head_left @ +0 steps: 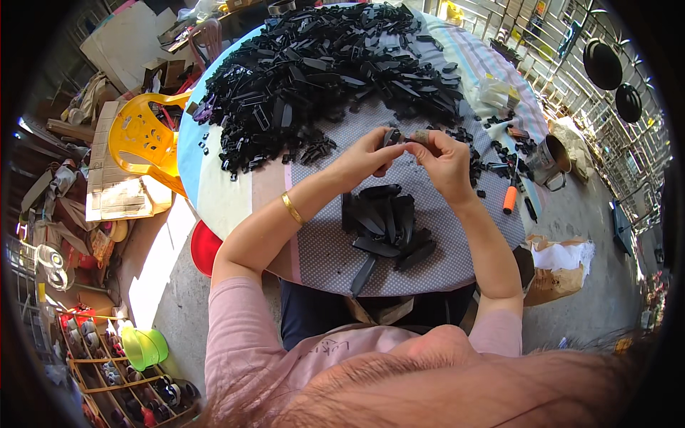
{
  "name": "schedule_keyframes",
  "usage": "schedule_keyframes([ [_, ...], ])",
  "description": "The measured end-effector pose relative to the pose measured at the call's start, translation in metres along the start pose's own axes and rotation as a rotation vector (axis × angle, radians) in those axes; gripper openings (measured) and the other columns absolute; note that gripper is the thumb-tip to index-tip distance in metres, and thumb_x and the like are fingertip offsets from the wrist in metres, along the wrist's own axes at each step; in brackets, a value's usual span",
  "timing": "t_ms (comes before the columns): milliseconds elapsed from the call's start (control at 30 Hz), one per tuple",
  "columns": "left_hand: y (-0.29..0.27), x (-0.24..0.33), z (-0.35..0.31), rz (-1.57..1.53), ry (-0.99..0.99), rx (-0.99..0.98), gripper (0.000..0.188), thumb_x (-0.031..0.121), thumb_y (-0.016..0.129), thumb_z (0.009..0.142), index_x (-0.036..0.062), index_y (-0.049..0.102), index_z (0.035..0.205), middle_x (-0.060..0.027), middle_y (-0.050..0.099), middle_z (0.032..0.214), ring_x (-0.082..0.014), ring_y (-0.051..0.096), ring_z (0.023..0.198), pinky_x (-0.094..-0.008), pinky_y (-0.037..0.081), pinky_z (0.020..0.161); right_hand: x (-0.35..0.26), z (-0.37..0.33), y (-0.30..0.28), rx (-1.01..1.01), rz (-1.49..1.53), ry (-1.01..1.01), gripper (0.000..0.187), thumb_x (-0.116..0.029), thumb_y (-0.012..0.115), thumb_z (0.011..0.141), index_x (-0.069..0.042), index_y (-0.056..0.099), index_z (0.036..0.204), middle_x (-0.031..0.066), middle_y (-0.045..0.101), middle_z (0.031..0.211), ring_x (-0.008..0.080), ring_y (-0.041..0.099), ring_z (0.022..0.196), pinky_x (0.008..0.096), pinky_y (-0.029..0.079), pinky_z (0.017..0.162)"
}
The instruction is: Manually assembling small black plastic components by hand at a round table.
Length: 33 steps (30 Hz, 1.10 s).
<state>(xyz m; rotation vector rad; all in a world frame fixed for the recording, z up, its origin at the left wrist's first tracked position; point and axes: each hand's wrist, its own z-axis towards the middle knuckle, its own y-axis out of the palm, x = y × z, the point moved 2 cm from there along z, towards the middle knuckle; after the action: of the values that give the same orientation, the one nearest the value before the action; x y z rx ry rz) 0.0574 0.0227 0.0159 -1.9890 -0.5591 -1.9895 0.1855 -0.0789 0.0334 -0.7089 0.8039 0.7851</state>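
Both my hands are raised close together over the middle of the round table, fingertips nearly meeting. In my left hand (372, 151), which wears a gold bangle, a small black plastic piece (391, 137) is pinched between thumb and fingers. The fingers of my right hand (446, 160) are closed in a pinch beside it; a grey-brown patch shows at the fingertips, and what they hold is too small to make out. Nearer to me, between my forearms, lies a small pile of long black plastic parts (389, 225). A large heap of similar black parts (300, 78) covers the table's far side.
Right of my right hand lie an orange-handled screwdriver (509, 200), small black pieces (503, 153) and a metal mug (549, 160). A dotted cloth (321, 242) covers the table (235, 207). A yellow chair (143, 135) and red stool (203, 248) stand at the left.
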Motion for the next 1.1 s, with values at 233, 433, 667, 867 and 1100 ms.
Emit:
schedule_keyframes([
  [233, 0.009, -0.008, -0.006, -0.461, -0.039, -0.041, 0.020, 0.018, 0.040, 0.092, 0.0036, 0.047, 0.103, -0.0055, 0.053, 0.084, -0.0142, 0.052, 0.071, -0.0269, 0.043, 0.062, -0.008, 0.000, 0.002, 0.070, -0.241, -0.184, 0.011, -0.007, 0.067, 0.076, 0.000, 0.059, 0.075, 0.0103, 0.059, 0.063, 0.0166, 0.054, 0.052, 0.0273, 0.041, 0.048],
  [433, 0.012, -0.006, -0.007, -0.270, 0.009, -0.048, 0.026, 0.020, 0.038, 0.095, 0.0016, 0.045, 0.112, -0.0058, 0.054, 0.086, -0.0147, 0.056, 0.078, -0.0293, 0.048, 0.067, -0.017, -0.001, 0.001, 0.060, -0.478, -0.385, 0.011, -0.005, 0.065, 0.073, -0.001, 0.055, 0.071, 0.0126, 0.056, 0.063, 0.0309, 0.055, 0.059, 0.0360, 0.043, 0.051],
  [667, 0.012, -0.003, -0.008, -0.085, 0.064, 0.008, 0.031, 0.021, 0.038, 0.095, 0.0000, 0.044, 0.117, -0.0049, 0.056, 0.086, -0.0133, 0.056, 0.071, -0.0252, 0.048, 0.062, -0.013, -0.002, 0.005, -0.008, -0.455, -0.429, 0.006, -0.004, 0.059, 0.077, 0.000, 0.054, 0.077, 0.0149, 0.057, 0.072, 0.0326, 0.056, 0.067, 0.0391, 0.044, 0.058],
  [867, 0.017, 0.002, -0.013, 0.543, 0.302, 0.295, 0.028, 0.021, 0.042, 0.093, -0.0017, 0.053, 0.104, -0.0068, 0.056, 0.067, -0.0169, 0.052, 0.060, -0.0305, 0.043, 0.056, -0.005, -0.007, 0.011, -0.186, -0.848, -0.445, 0.008, -0.008, 0.052, 0.079, -0.001, 0.049, 0.075, 0.0132, 0.054, 0.069, 0.0291, 0.056, 0.067, 0.0371, 0.046, 0.061],
  [1100, 0.011, 0.015, -0.014, 0.805, 0.182, 0.108, 0.028, 0.024, 0.044, 0.091, -0.0015, 0.056, 0.090, -0.0181, 0.054, 0.064, -0.0280, 0.050, 0.056, -0.0375, 0.042, 0.058, 0.000, -0.008, 0.008, -0.420, -0.850, -0.505, 0.005, -0.007, 0.050, 0.077, -0.002, 0.047, 0.075, 0.0123, 0.053, 0.069, 0.0275, 0.056, 0.068, 0.0357, 0.046, 0.061],
])
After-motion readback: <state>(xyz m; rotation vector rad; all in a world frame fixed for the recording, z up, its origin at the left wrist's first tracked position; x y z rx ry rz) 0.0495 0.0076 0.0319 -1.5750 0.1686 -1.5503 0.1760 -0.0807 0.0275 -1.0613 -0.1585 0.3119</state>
